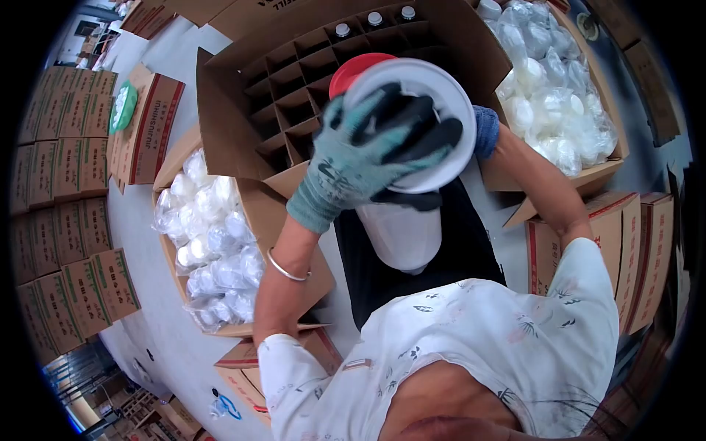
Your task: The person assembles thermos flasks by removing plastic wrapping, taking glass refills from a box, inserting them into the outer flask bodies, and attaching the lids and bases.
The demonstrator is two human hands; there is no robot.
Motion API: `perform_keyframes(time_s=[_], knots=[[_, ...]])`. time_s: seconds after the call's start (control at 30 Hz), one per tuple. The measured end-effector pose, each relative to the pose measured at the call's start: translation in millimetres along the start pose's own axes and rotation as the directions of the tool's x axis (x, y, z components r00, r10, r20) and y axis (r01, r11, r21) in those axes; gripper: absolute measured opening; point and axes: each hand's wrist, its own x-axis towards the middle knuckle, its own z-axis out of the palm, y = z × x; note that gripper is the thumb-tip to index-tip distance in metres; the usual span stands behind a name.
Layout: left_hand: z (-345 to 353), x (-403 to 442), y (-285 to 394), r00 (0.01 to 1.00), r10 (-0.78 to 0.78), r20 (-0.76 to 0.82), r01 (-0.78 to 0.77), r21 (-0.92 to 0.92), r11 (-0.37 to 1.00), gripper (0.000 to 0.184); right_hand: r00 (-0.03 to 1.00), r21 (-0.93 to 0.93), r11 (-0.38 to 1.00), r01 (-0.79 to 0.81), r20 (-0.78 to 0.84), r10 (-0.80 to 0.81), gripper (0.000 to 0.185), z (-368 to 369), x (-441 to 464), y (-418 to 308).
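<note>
A white round-rimmed plastic vessel (460, 151) is tilted in front of me, above my dark-covered lap. My left hand (371, 147), in a teal and black work glove, lies across its mouth with fingers spread and slightly blurred. Behind the rim, my right hand goes mostly out of sight; only its blue cuff (487, 132) shows clearly. Black glove fingertips (408, 198) press under the rim. Below hangs a tapered, translucent white body (401, 235); I cannot tell if it is one piece with the rim. A red round thing (359, 70) peeks out behind.
Ahead stands an open carton (254, 143) with cardboard dividers and several capped bottles (375, 20). Boxes of plastic-wrapped white items flank me at left (213, 250) and right (551, 95). Stacked cartons (70, 176) line the far left; closed cartons (618, 257) stand at right.
</note>
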Motion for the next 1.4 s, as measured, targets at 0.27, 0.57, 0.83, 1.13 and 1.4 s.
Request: perform_keyframes(time_s=[0.27,0.57,0.83,1.13,1.4], knots=[[28,-57,-14,0.960,-0.217,0.178,0.280,-0.659,0.698,0.059,0.774,0.177,0.813,-0.555,-0.248,0.582,0.045,-29,-17,43],[32,-50,-8,0.940,-0.125,0.319,0.335,-0.782,0.525,0.063,0.970,-0.208,0.960,0.185,-0.120,-0.213,0.038,32,-27,60],[43,-51,-2,0.942,0.022,0.334,0.261,-0.773,0.578,0.073,0.926,-0.147,0.931,-0.335,-0.231,0.297,0.041,45,-42,8],[8,-60,26,0.883,-0.157,0.442,0.400,-0.535,0.744,0.086,0.989,-0.088,0.985,0.149,0.029,-0.147,0.032,44,-15,51],[33,-63,17,0.817,-0.442,0.371,0.514,-0.816,0.265,0.037,0.982,-0.192,0.969,-0.159,-0.130,0.135,0.028,41,-2,47]])
